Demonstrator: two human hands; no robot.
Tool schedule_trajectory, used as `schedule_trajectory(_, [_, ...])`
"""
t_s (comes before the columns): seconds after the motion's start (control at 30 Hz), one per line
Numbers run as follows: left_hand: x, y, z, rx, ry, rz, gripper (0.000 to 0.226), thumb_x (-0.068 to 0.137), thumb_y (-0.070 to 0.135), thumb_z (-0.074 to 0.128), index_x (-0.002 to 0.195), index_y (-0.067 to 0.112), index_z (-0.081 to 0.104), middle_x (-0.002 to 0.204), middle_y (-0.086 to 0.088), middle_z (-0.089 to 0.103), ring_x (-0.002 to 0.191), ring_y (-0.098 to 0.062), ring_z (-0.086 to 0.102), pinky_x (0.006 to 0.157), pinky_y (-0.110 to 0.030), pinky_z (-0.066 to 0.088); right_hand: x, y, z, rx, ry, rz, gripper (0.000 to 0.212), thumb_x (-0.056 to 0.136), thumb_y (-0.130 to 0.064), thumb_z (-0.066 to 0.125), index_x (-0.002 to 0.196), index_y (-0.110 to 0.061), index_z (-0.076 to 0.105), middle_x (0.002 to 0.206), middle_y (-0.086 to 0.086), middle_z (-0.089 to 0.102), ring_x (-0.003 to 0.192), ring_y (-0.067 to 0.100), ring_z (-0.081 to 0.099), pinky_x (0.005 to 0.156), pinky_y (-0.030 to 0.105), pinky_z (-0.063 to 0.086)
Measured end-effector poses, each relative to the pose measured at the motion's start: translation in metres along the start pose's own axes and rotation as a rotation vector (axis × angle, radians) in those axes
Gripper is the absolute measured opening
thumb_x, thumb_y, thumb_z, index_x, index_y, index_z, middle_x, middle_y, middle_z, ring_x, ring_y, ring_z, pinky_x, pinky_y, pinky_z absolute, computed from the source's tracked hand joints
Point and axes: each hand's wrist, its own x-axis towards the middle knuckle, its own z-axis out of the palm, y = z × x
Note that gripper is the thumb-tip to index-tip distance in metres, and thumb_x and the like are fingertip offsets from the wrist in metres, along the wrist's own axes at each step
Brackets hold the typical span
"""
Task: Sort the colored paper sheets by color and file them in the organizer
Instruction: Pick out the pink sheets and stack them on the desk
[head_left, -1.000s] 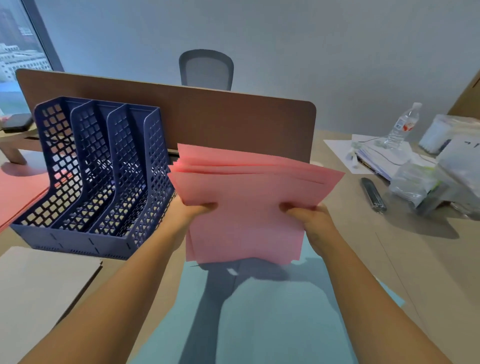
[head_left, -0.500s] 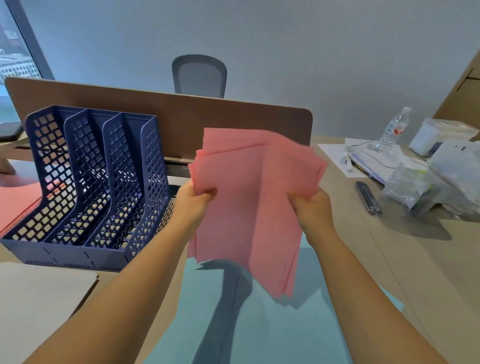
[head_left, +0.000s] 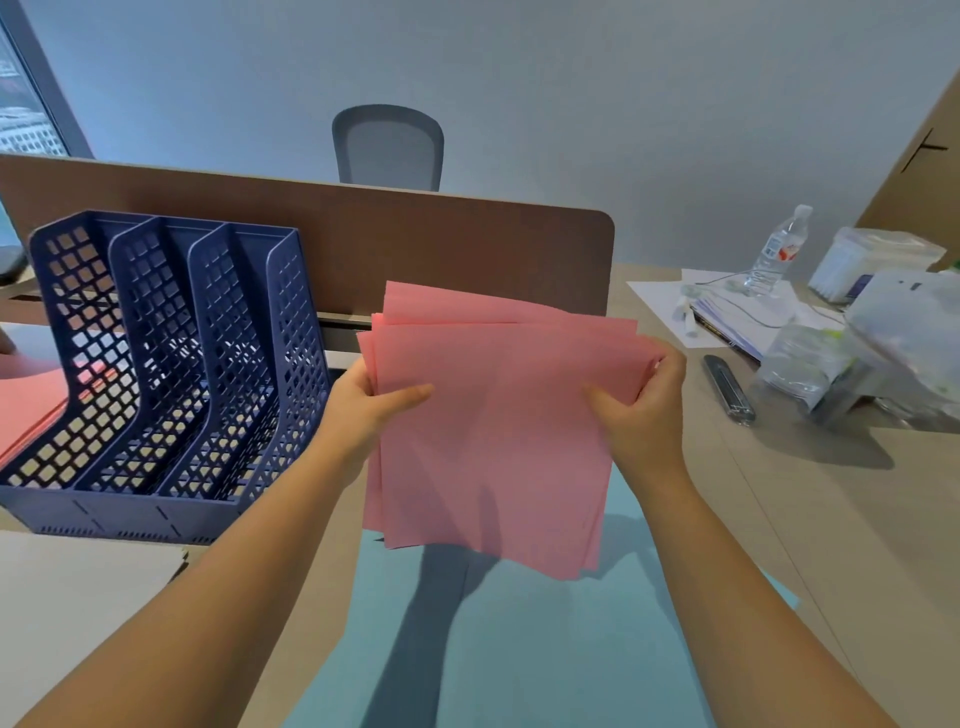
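Long tan wooden desk (head_left: 831, 519), flat light-blue paper sheets (head_left: 519, 649) on it, dark blue plastic organizer (head_left: 156, 374) with holes at their left, loose pink paper stack (head_left: 493, 426) held above them, left hand (head_left: 363, 410) and right hand (head_left: 644, 410) pinching its sides.

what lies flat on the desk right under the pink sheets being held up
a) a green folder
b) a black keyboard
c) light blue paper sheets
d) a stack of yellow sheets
c: light blue paper sheets cover the desk directly below the stack of pink paper sheets, which the left hand and right hand hold up by its side edges.
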Motion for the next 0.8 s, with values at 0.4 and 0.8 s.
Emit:
schedule_trajectory(0.4, [-0.001,0.031,0.009,-0.235,0.160,-0.040,0.018,0.088,0.031,0.056,0.076,0.019,0.059,0.057,0.010,0.066,0.054,-0.005,0.063,0.059,-0.021,0.053,-0.004,0.003,-0.008,0.053,-0.245,0.311,0.041,0.076,0.009,0.067,0.116,0.002,0.058,0.105,0.010,0.060,0.095,0.028,0.057,0.085,0.036,0.047])
schedule_trajectory(0.8, [-0.009,0.045,0.012,-0.224,0.336,-0.190,0.023,0.091,0.018,0.039,0.072,0.015,0.052,0.076,-0.001,0.057,0.069,-0.013,0.050,0.061,-0.024,0.040,-0.013,0.010,-0.010,0.093,-0.247,0.371,0.019,0.078,0.009,0.064,0.086,-0.009,0.062,0.086,0.008,0.062,0.081,0.025,0.057,0.082,0.037,0.045])
